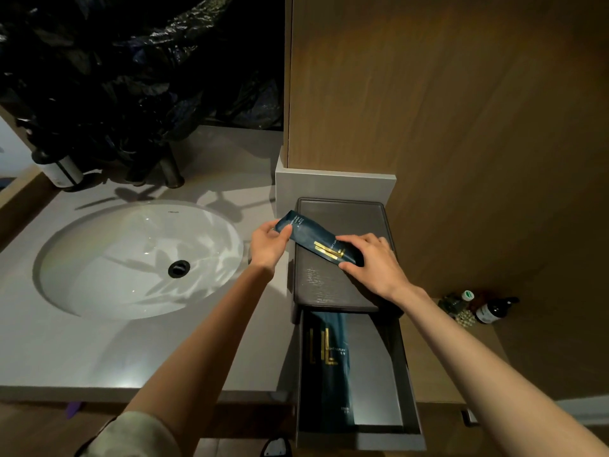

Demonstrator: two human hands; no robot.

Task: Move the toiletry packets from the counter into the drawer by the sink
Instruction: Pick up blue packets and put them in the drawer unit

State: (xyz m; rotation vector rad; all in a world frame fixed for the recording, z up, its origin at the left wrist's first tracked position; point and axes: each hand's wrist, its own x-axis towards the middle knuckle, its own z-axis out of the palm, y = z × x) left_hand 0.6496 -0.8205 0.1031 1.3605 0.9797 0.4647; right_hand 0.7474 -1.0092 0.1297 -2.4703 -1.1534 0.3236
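A dark blue toiletry packet (311, 237) with gold markings is held at both ends just above the dark box top (333, 285) right of the sink. My left hand (268, 247) pinches its far left end. My right hand (370, 258) grips its near right end. Below the box top the drawer (408, 384) is pulled out toward me. Another dark blue packet (333, 367) lies lengthwise along the drawer's left side; its far end is hidden under the box top.
A white oval sink (138, 258) is set in the grey counter (99, 354) to the left. A pump bottle (61, 171) and faucet (171, 173) stand behind it under dark foliage. A wood panel rises on the right, with small bottles (491, 310) on a ledge.
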